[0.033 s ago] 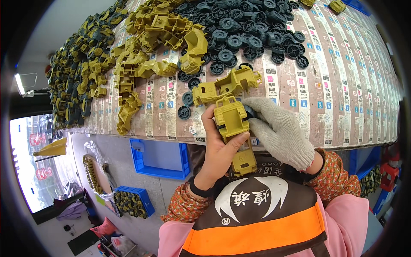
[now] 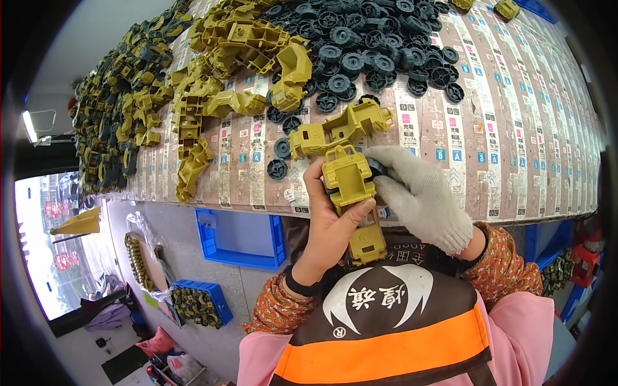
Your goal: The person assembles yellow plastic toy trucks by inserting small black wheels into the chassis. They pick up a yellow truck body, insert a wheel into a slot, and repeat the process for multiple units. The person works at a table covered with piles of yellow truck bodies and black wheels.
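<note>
My bare left hand [image 2: 329, 228] is wrapped round an olive-yellow plastic toy vehicle body [image 2: 353, 180], held just past the table's near edge. A second boxy yellow section [image 2: 367, 244] hangs below my thumb, nearer to me. On the right side of the body, my right hand [image 2: 421, 199], in a grey knit glove, pinches a dark toy wheel [image 2: 376, 168] against it. The glove partly hides that wheel. Just beyond lies another yellow vehicle body [image 2: 341, 132] on the table. Several loose dark wheels [image 2: 277, 169] rest to its left.
Dark wheels [image 2: 360, 45] are heaped at the far middle of the patterned table [image 2: 515, 161]. Left of them lie yellow bodies [image 2: 244, 38], then a big pile of yellow-and-dark toys [image 2: 116, 109]. Below the table edge stand a blue bin [image 2: 241, 241] and a filled blue crate [image 2: 199, 302].
</note>
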Demonstrator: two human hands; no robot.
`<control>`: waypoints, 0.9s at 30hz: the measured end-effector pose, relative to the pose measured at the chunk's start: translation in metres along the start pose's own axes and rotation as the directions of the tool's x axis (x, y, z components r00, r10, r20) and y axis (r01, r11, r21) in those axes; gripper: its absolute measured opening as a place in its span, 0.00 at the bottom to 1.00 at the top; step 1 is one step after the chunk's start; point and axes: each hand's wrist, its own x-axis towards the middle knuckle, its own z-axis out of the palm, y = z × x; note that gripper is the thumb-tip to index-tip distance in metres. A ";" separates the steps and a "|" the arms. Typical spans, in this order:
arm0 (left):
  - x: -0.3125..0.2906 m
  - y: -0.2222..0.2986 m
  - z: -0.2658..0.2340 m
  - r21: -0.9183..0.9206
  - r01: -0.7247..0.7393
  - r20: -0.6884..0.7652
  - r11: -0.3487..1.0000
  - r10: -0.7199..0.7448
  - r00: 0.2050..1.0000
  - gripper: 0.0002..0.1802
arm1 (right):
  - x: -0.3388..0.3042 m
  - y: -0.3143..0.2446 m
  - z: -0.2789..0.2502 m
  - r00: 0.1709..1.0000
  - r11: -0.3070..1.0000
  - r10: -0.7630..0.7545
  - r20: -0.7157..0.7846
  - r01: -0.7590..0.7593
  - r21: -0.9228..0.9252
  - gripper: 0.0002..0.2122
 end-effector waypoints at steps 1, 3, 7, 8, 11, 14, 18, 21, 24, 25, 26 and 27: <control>0.000 0.002 0.001 -0.025 0.035 0.001 0.999 -0.035 0.999 0.46 | 0.001 0.004 -0.001 0.999 0.997 0.050 0.017 -0.051 0.060 0.15; -0.001 0.003 0.002 -0.043 0.068 0.002 0.997 -0.068 0.998 0.46 | 0.003 0.003 -0.004 0.996 0.996 0.083 0.014 -0.083 0.040 0.15; -0.002 0.000 0.001 0.026 0.048 -0.003 0.999 -0.048 0.999 0.47 | 0.002 0.003 -0.003 0.998 0.999 0.054 -0.017 -0.054 0.001 0.15; -0.002 -0.001 0.000 0.053 0.039 -0.004 0.998 -0.039 0.999 0.47 | 0.002 0.002 -0.003 0.999 0.999 0.044 -0.024 -0.044 0.003 0.15; -0.001 0.000 0.002 0.073 0.020 0.027 0.997 -0.022 0.999 0.47 | 0.001 0.004 -0.003 0.999 0.999 0.010 -0.042 -0.011 -0.032 0.15; -0.004 -0.002 0.007 0.060 -0.066 0.032 0.996 0.065 0.997 0.46 | 0.002 0.006 -0.002 0.999 0.997 -0.005 -0.032 0.003 -0.071 0.15; 0.000 -0.001 0.003 0.159 -0.059 -0.009 0.986 0.062 0.998 0.46 | -0.003 -0.003 0.000 0.999 0.999 -0.021 -0.024 0.019 -0.046 0.15; 0.002 -0.010 -0.004 0.288 -0.089 -0.013 0.953 0.097 0.995 0.46 | -0.005 -0.003 -0.001 0.998 0.988 -0.069 -0.013 0.067 -0.136 0.14; 0.004 -0.015 -0.005 0.441 -0.125 0.041 0.889 0.119 0.992 0.47 | -0.013 -0.004 -0.006 0.996 0.980 -0.083 -0.021 0.077 -0.182 0.13; 0.002 -0.011 -0.007 0.533 -0.150 0.086 0.833 0.123 0.989 0.47 | -0.015 0.007 -0.007 0.986 0.951 -0.165 -0.033 0.150 -0.270 0.13; 0.000 -0.006 -0.010 0.602 -0.195 0.138 0.774 0.139 0.981 0.47 | -0.016 0.007 -0.008 0.989 0.938 -0.145 -0.009 0.135 -0.320 0.13; -0.002 -0.004 -0.011 0.580 -0.186 0.153 0.793 0.118 0.981 0.49 | -0.017 0.009 -0.009 0.991 0.928 -0.133 0.028 0.135 -0.348 0.12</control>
